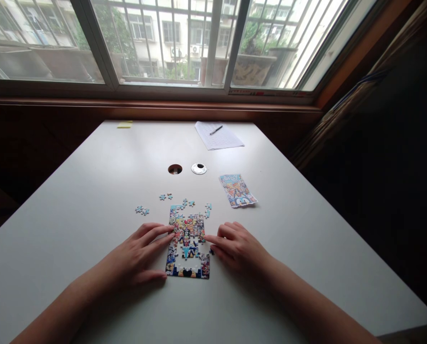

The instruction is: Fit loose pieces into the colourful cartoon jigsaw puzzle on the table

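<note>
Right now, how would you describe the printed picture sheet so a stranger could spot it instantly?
On the white table, look between the right hand and the papers near the far edge. There lies the colourful picture sheet, with pale lettering on blue at its far end. Unlike the jigsaw, its picture has no gaps.

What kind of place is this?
Probably a room in a home, maybe a study: a smooth white table stands by a wide, grey-framed glass window, and a colourful, partly built cardboard-looking jigsaw puzzle lies on the table.
</note>
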### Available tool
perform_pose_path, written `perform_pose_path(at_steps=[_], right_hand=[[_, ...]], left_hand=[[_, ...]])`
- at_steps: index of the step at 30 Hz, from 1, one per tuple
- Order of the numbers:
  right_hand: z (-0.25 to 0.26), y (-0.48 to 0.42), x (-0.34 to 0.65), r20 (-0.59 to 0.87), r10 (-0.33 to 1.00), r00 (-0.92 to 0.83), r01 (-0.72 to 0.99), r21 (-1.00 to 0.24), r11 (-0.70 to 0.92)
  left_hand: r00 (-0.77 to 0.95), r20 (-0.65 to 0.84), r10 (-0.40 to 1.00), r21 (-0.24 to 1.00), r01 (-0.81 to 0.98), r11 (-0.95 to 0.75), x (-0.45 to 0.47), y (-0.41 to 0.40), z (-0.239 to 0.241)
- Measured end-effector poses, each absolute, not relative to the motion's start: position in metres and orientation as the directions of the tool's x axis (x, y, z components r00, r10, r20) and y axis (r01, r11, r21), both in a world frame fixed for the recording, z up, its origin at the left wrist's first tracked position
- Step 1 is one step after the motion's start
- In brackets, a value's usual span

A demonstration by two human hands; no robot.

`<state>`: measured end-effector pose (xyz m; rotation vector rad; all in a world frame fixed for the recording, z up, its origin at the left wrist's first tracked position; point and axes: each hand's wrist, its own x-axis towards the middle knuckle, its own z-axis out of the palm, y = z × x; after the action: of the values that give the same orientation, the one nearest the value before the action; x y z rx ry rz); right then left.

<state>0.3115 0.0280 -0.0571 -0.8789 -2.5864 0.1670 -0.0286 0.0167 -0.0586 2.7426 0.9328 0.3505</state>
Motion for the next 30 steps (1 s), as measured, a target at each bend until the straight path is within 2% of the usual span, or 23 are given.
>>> perform_pose_path(at_steps=[30], right_hand=[[-0.0531,0.0245,0.3086,0.284,0.604,-0.745,0.577,-0.182,0.796]], left_hand=[[0.774,0.154,0.614,0.279,0.562,-0.778,-0.0285,0.0176,-0.0588]])
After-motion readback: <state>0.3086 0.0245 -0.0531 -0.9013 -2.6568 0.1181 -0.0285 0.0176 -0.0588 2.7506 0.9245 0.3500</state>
